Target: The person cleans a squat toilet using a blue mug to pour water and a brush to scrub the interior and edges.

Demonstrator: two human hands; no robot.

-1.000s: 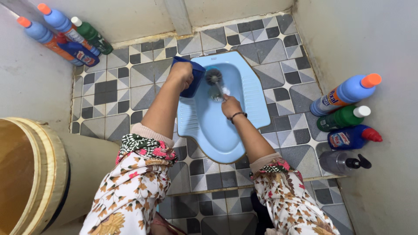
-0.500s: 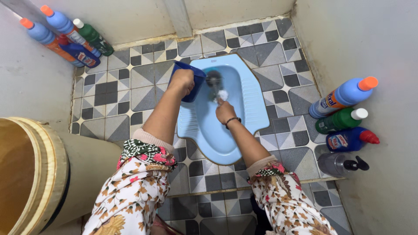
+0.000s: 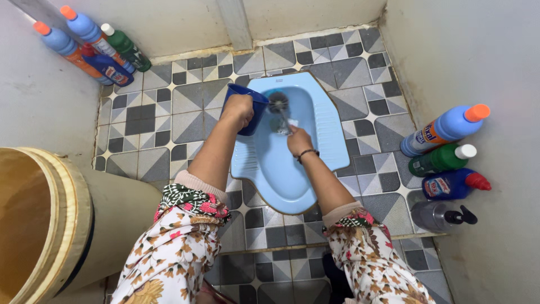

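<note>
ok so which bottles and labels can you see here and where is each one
Two light blue bottles, orange caps: far left corner.
Dark blue bottle, red top: beside them.
Green bottle, white cap: same corner.
Right wall: light blue bottle, green bottle, dark blue bottle, grey spray bottle.

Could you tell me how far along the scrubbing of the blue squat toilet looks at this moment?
Done: the pan's near end looks clean, with no visible dirt. In hand: the right hand works a toilet brush at the drain end, while the left hand holds a dark blue scoop tilted over the pan. Left: I cannot tell whether a final rinse remains; the cleaner bottles stand capped by the wall.
</note>
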